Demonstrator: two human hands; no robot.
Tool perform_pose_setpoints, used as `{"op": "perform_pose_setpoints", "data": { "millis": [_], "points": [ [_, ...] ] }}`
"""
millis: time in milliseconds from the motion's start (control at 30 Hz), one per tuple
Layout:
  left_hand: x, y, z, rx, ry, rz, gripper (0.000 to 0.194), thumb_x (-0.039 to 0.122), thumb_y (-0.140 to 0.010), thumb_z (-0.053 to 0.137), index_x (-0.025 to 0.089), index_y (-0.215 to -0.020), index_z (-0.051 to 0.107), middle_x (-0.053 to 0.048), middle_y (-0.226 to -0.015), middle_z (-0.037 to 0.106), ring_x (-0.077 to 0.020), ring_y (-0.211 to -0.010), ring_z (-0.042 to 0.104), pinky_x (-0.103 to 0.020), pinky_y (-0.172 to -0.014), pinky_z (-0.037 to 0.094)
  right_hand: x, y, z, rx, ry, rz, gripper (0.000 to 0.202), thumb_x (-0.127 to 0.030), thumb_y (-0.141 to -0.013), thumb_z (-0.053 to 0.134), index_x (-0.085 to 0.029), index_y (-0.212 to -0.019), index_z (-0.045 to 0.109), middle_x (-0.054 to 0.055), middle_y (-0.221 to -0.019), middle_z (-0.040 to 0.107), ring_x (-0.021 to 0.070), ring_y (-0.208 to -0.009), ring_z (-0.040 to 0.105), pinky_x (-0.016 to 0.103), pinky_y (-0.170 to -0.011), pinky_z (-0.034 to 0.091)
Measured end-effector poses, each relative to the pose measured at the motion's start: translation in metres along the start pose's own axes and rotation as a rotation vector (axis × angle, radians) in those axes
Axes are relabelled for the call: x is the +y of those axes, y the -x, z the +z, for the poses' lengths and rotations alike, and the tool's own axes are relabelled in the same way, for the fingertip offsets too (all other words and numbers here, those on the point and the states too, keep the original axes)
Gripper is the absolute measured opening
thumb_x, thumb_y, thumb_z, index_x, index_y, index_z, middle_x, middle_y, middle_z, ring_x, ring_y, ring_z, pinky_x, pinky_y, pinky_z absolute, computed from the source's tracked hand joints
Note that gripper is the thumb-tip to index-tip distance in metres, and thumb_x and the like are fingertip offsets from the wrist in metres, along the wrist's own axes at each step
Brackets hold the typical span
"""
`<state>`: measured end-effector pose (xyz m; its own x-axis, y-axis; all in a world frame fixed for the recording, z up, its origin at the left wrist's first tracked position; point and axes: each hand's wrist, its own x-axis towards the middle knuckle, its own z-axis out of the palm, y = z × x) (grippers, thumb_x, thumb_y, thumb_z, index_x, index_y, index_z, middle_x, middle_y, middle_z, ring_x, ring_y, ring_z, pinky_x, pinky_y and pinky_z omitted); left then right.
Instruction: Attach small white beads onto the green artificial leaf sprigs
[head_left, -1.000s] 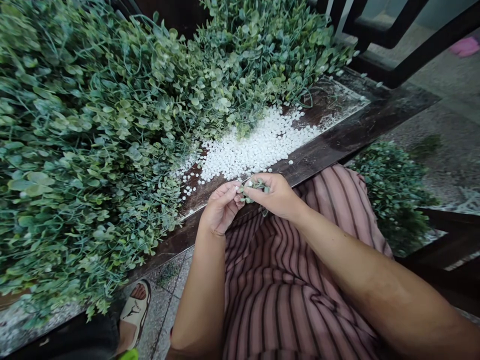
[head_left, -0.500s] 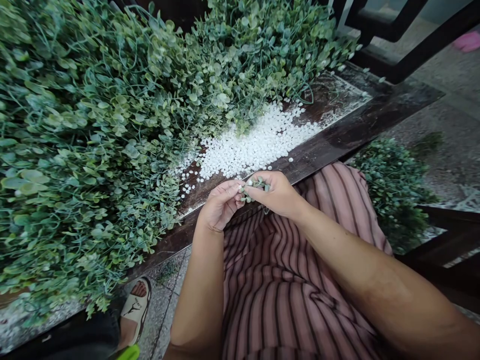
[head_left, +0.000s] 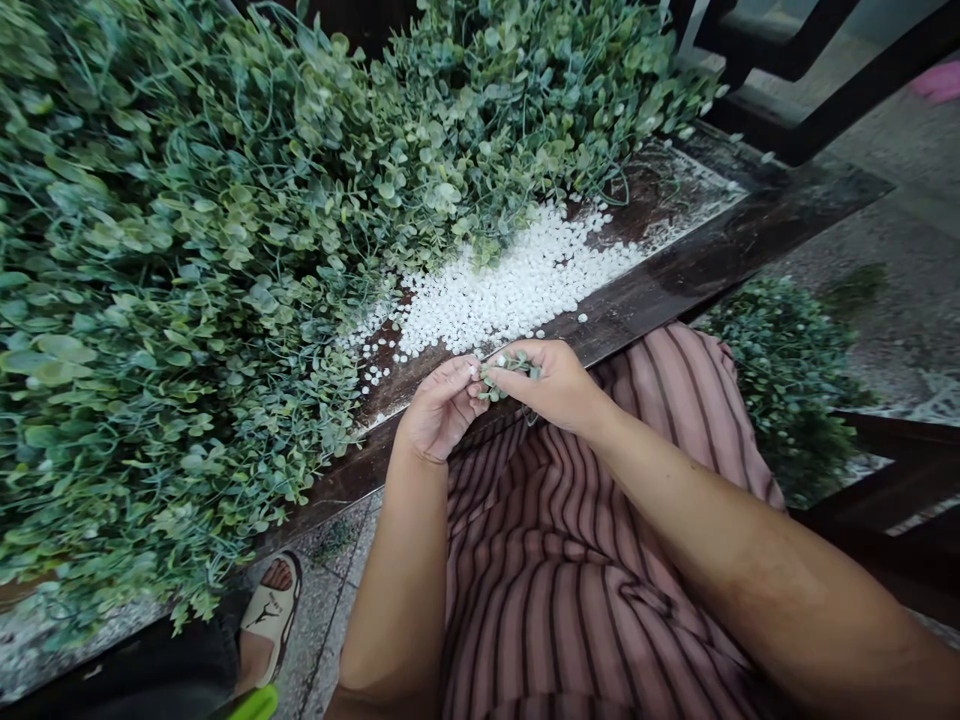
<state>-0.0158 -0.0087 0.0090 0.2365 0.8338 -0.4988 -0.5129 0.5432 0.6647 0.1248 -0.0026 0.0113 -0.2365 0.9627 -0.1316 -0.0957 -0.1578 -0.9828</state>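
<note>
My right hand is closed around a small sprig of artificial leaves, its tip pointing left. My left hand meets it at the front edge of the bench, pinching a small white bead between thumb and fingertip beside the sprig's tip. Whether the bead touches the sprig I cannot tell. Just beyond my hands, a spread of loose white beads lies on the dark wooden bench.
A large heap of artificial greenery covers the bench's left and back. Another leafy bunch sits low on the right. Dark wooden rails stand at the upper right. Another person's sandalled foot is at lower left.
My left fingertips and the white bead have shifted slightly left, away from the sprig's tip. The right hand keeps its hold on the sprig.
</note>
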Motion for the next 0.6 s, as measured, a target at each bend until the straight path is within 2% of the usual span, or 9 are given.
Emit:
{"op": "perform_pose_setpoints", "data": {
  "millis": [400,600],
  "points": [
    [0.0004,-0.0003,0.0002,-0.02,-0.014,-0.011,0.014,0.015,-0.061,0.07,0.011,-0.069,0.059,0.003,-0.055,0.051,-0.0023,-0.049,0.046,-0.012,-0.047,0.04,0.003,-0.0006,0.0006,0.037,0.124,0.007,0.021,-0.029,-0.065,0.055,-0.015,-0.052,0.046,-0.003,-0.051,0.042,0.0068,-0.051,0.036,0.022,-0.052,0.03],
    [0.0002,-0.0012,0.0,-0.003,-0.037,-0.017,0.014,0.017,-0.063,0.07,0.012,-0.07,0.058,0.003,-0.055,0.05,-0.002,-0.048,0.046,-0.012,-0.046,0.04,0.0034,-0.0008,0.0,0.036,0.139,-0.013,0.023,-0.029,-0.066,0.055,-0.016,-0.051,0.044,-0.004,-0.05,0.039,0.0059,-0.051,0.032,0.021,-0.051,0.028]
  ]
}}
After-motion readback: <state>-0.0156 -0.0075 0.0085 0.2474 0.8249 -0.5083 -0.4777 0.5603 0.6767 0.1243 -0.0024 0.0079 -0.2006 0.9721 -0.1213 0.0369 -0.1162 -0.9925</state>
